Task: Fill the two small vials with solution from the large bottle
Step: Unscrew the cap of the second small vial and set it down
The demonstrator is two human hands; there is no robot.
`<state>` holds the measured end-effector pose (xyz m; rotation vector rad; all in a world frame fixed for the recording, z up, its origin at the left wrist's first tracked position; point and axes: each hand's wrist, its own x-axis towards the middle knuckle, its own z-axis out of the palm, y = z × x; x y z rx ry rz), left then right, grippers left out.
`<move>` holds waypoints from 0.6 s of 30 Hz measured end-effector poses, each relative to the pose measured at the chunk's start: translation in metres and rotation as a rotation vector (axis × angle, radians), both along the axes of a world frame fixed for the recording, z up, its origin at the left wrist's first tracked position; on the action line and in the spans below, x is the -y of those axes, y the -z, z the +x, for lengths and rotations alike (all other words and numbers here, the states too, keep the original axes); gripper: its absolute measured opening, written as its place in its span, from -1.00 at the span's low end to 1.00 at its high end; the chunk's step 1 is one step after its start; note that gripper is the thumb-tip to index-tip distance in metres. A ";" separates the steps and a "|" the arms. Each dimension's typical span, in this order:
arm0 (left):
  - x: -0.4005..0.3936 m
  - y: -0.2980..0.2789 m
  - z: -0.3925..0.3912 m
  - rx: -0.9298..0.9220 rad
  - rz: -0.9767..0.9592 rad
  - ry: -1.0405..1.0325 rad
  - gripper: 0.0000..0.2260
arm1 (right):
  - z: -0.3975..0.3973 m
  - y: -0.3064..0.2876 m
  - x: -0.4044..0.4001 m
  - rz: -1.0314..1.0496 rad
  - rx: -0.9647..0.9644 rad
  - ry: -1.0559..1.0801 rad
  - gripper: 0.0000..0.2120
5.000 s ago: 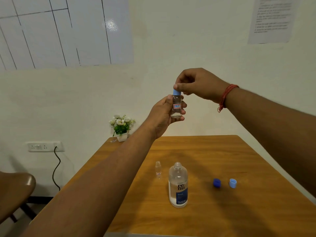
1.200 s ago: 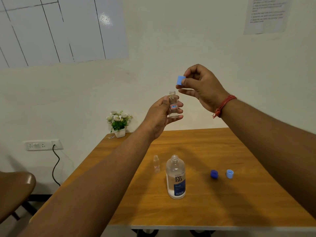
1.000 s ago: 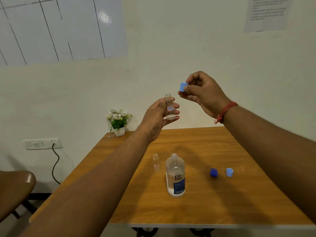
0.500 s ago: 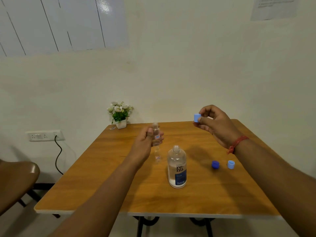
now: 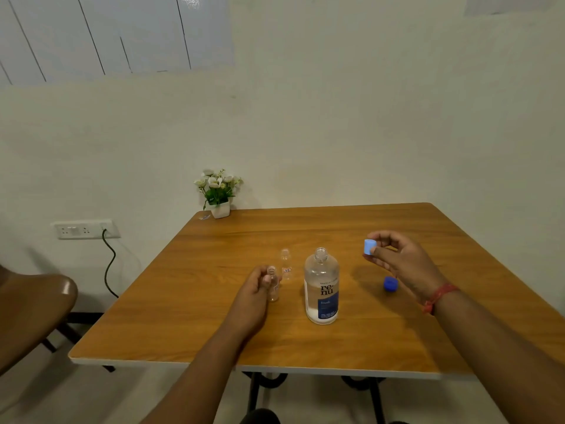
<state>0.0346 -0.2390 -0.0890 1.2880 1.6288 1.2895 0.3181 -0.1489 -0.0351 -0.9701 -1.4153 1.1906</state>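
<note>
The wooden bench (image 5: 189, 316) is the biggest thing here, its white near edge running across the lower view and its far edge against the wall, with bare wood open to the left of the hands and toward the far right corner. A brown chair (image 5: 30, 313) stands off its left side. A small potted plant (image 5: 218, 191) sits at the far left corner. The large bottle (image 5: 321, 289) stands upright and uncapped near the middle, long axis vertical, mouth up, liquid low inside. The left hand (image 5: 252, 296) curls its fingers round a small vial (image 5: 272, 284), upright with its open mouth up, low at the bench just left of the bottle. The second vial (image 5: 286, 264) stands upright and open just behind it, apart from the hand. The right hand (image 5: 400, 264) hovers right of the bottle, thumb and fingers pinching a light blue cap (image 5: 369, 246). A dark blue cap (image 5: 390, 284) lies on the bench beneath that hand.
</note>
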 end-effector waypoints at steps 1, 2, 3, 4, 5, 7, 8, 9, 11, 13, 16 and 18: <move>-0.001 0.002 -0.001 -0.015 0.001 -0.001 -0.78 | 0.001 0.003 0.001 0.002 0.026 0.001 -0.79; -0.001 0.004 -0.001 -0.029 0.001 -0.002 -0.77 | 0.002 0.007 0.001 0.001 0.048 0.003 -0.78; -0.002 0.005 -0.002 -0.046 -0.001 -0.001 -0.77 | 0.003 0.009 0.001 -0.002 0.062 0.003 -0.78; -0.002 0.006 -0.002 -0.054 -0.002 0.000 -0.78 | 0.003 0.011 0.002 -0.003 0.070 0.002 -0.79; -0.001 0.006 -0.003 -0.051 -0.005 0.005 -0.78 | 0.003 0.012 0.002 -0.002 0.078 0.001 -0.79; -0.001 0.005 -0.004 -0.041 -0.002 0.012 -0.76 | 0.004 0.015 0.003 0.004 0.093 0.001 -0.79; -0.001 0.004 -0.006 -0.047 0.001 0.017 -0.74 | 0.004 0.015 0.004 0.005 0.101 0.000 -0.79; -0.002 0.004 -0.007 -0.058 0.000 0.023 -0.73 | 0.004 0.015 0.005 0.004 0.108 -0.001 -0.79; -0.003 0.006 -0.011 -0.067 -0.008 0.032 -0.71 | 0.005 0.016 0.006 -0.002 0.116 0.000 -0.78; -0.006 0.008 -0.014 -0.064 -0.024 0.053 -0.70 | 0.006 0.016 0.007 -0.010 0.132 0.006 -0.78; -0.007 0.004 -0.016 -0.060 -0.033 0.081 -0.70 | 0.006 0.017 0.009 -0.016 0.150 0.011 -0.77; -0.007 0.001 -0.017 -0.043 -0.032 0.085 -0.70 | 0.007 0.016 0.011 -0.010 0.157 0.011 -0.77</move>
